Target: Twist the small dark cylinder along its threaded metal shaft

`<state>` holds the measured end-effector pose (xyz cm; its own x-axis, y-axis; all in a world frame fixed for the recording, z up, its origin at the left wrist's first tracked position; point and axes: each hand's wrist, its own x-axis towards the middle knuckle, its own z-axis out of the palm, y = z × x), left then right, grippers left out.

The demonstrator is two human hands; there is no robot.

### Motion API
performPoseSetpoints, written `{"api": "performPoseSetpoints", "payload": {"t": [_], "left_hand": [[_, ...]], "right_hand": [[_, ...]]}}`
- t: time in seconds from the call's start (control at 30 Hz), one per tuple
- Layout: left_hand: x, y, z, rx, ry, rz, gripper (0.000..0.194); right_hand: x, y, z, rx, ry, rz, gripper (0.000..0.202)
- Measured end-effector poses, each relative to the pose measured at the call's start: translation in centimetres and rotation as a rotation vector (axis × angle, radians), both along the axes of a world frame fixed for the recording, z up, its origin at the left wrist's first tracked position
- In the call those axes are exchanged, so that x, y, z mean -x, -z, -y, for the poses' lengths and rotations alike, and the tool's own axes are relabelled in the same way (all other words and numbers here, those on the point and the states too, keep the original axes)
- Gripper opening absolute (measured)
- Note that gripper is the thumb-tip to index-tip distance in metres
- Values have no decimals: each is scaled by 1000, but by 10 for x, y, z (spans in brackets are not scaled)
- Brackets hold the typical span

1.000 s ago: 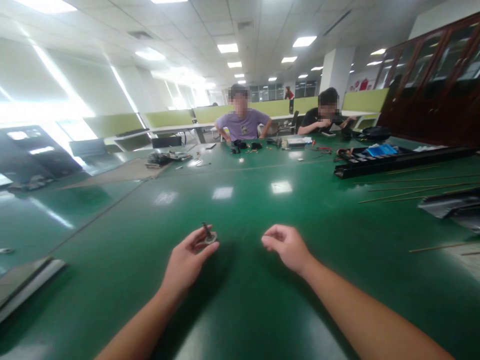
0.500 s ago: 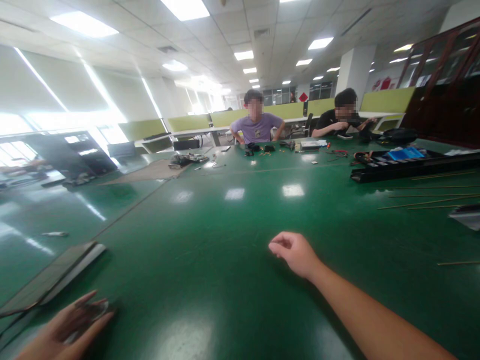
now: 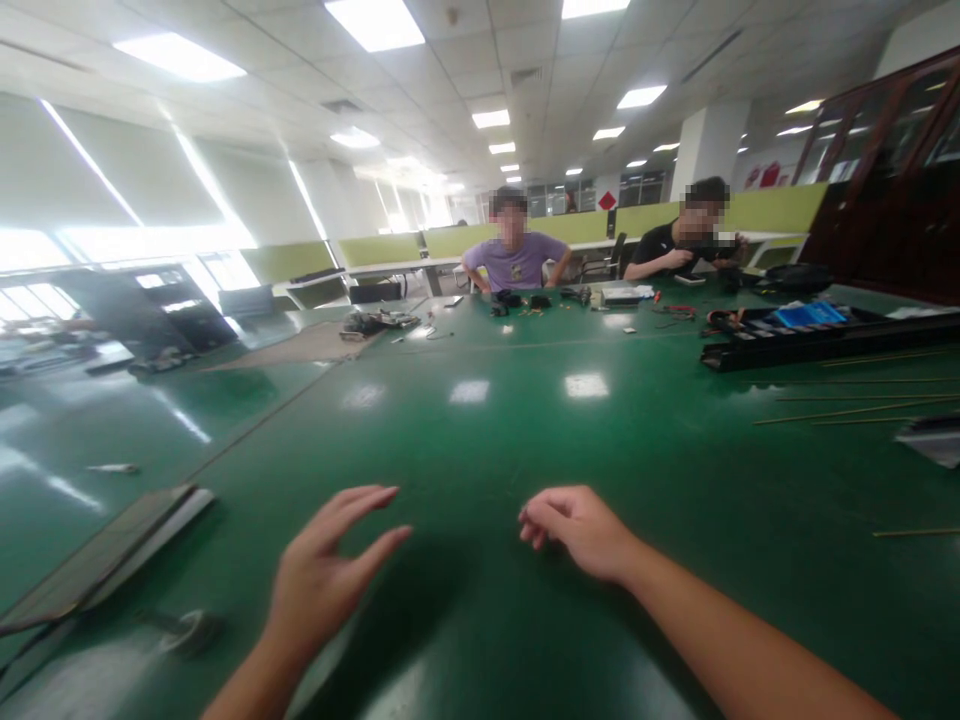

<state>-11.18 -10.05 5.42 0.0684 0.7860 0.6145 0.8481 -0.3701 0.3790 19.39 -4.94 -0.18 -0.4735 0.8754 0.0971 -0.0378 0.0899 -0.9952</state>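
Note:
My left hand (image 3: 322, 560) is raised over the green table (image 3: 450, 450), thumb and fingers apart, with nothing between them. To its right, my right hand (image 3: 574, 525) is over the middle of the table with its fingers curled together; whether they hold something small I cannot make out. A round, ring-like object (image 3: 191, 632), perhaps a roll of tape, lies at the lower left, left of my left forearm. Near it, at the left edge, lies a flat folder-like item (image 3: 105, 550).
Thin rods (image 3: 862, 408) and a long black channel (image 3: 810, 340) with a blue item (image 3: 810, 314) lie at the right. Small parts (image 3: 379, 320) and a brown sheet (image 3: 300, 345) lie farther back. A person in purple (image 3: 517, 262) and a person in black (image 3: 667, 250) sit across the table.
My left hand has left the ring-like object at the lower left and moved right and forward. My right hand has shifted slightly left, its fingers curled more. The person in black has raised their head.

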Motion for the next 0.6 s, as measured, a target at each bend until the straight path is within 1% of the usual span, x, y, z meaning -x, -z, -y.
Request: {"api": "performPoseSetpoints", "payload": {"t": [0.07,0.1,0.17,0.23,0.3,0.37,0.43,0.47,0.53,0.57,0.6], "left_hand": [[-48,2,-18,159,281,51,43],[-69,3,-25,217,394,92,45],[-104,7,-36,321,557,210,35],[-127,10,-41,372,616,340,21],[-138,11,-42,418,603,450,15],[-136,10,-41,459,543,515,17],[-122,6,-37,444,440,532,22],[-109,3,-34,410,368,529,25],[-75,-3,-25,316,173,499,31],[-54,-7,-19,264,47,472,33],[-33,-11,-11,206,-112,425,34]], "right_hand": [[2,-1,3,14,-34,-30,38],[2,-1,4,13,-46,-44,39],[2,-2,5,6,-53,-78,43],[1,-1,3,7,-40,-119,48],[0,-1,1,33,-34,-164,53],[0,1,-1,93,-52,-193,59],[0,4,-3,173,-78,-187,67],[0,5,-4,207,-89,-176,69],[0,8,-6,238,-103,-150,70],[1,9,-6,233,-110,-136,69],[1,10,-7,221,-116,-123,67]]}}
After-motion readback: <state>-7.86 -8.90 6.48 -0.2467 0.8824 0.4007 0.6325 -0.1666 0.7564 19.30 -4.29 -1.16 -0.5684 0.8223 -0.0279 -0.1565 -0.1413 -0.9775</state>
